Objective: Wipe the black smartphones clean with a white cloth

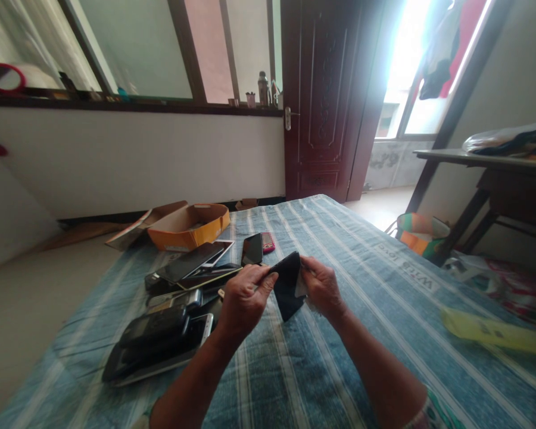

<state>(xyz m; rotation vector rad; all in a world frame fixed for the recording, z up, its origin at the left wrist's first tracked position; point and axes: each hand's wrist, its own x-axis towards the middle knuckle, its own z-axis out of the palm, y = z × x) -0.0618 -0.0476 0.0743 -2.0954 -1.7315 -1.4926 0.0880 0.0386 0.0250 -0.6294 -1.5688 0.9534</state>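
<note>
Both hands meet over the striped blue cloth (357, 280) at the middle of the head view. My left hand (245, 298) is closed, pinching the left edge of a black phone (288, 286) held on its side. My right hand (324, 289) is closed on the phone's right side, with a small pale cloth or wipe (301, 288) pressed against it. Just left of my hands lies a heap of several dark phones (178, 298). A black phone (252, 249) and a small pink one (268, 242) lie just beyond my hands.
An open orange cardboard box (190, 226) sits at the cloth's far left corner. A yellow object (495, 333) lies on the cloth at right. A dark wooden table (495, 179) stands at far right, a dark door (326, 101) straight ahead.
</note>
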